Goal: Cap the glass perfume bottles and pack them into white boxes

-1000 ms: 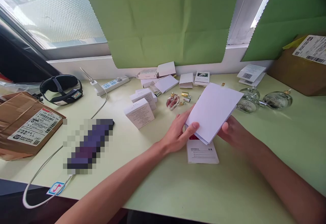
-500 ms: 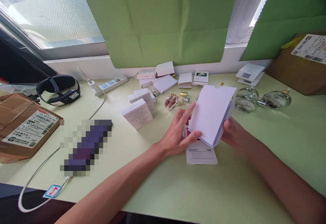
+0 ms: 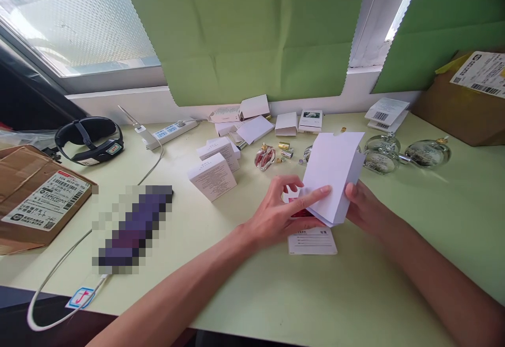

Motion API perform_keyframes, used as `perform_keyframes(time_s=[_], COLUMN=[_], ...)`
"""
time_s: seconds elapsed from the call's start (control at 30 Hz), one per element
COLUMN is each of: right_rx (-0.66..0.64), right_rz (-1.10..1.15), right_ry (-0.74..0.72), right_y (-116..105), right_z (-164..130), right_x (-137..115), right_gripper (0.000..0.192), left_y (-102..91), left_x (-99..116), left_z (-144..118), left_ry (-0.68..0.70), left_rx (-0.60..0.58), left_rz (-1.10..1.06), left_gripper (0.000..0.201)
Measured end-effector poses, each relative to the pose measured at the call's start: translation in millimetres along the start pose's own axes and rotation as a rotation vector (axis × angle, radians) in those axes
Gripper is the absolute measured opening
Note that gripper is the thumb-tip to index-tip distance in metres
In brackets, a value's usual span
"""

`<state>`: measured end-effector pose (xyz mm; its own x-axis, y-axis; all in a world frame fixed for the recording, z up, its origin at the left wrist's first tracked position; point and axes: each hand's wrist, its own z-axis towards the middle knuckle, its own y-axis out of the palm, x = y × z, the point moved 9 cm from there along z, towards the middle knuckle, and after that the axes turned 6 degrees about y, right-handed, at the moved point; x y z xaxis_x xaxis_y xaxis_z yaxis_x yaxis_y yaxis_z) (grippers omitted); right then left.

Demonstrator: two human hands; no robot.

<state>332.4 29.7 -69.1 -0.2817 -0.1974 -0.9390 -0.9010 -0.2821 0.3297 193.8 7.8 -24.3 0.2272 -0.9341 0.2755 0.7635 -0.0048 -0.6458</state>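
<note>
White folded card sleeve (image 3: pixel 333 170) over a red item (image 3: pixel 300 212); pale green desk (image 3: pixel 394 284); green paper sheets (image 3: pixel 252 36) at far window; brown cardboard box (image 3: pixel 23 178) left; black headband (image 3: pixel 89 134).

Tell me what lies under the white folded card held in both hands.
Under the white folded card, a white printed slip lies on the pale green desk, with something red above it; the card covers the rest.
</note>
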Motion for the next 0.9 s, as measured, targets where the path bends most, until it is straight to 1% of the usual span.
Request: perform_keyframes(time_s=[0.13, 0.23, 0.4, 0.5, 0.63, 0.7, 0.73, 0.8, 0.9], right_rx=[-0.032, -0.045, -0.059, -0.058, -0.161, -0.191, -0.187, -0.134, -0.049], right_rz=[-0.050, -0.097, -0.156, -0.151, -0.174, -0.164, -0.140, -0.081, -0.050], right_ry=[0.008, 0.003, -0.023, -0.031, -0.028, -0.021, -0.026, -0.037, -0.005], right_y=[4, 5, 5, 8, 24, 26, 25, 19, 12], right_z=[0, 0, -4, -5, -7, -5, -4, -2, 0], right_x=[1, 1, 1, -4, -11, -10, -8, -6, -2], right_gripper=[0.064, 0.061, 0.064, 0.067, 0.071, 0.072, 0.073, 0.075, 0.067], left_y=[-3.5, -3.5, -4.4, -6.0, -8.6, -9.4, -9.7, -10.2, -9.1], left_x=[-1, 0, 3, 1, 1, 2, 2, 2, -5], left_z=[-1, -1, -1, -1, -1, -1, -1, -1, -2], left_ry=[0.008, 0.015, 0.043, 0.046, 0.063, 0.071, 0.071, 0.060, -0.002], left_rx=[0.064, 0.072, 0.086, 0.110, 0.145, 0.155, 0.159, 0.166, 0.151], left_rz=[0.003, 0.005, -0.004, -0.006, -0.007, -0.013, -0.016, -0.026, -0.034], left_gripper=[0.072, 0.075, 0.071, 0.068, 0.063, 0.063, 0.062, 0.058, 0.042])
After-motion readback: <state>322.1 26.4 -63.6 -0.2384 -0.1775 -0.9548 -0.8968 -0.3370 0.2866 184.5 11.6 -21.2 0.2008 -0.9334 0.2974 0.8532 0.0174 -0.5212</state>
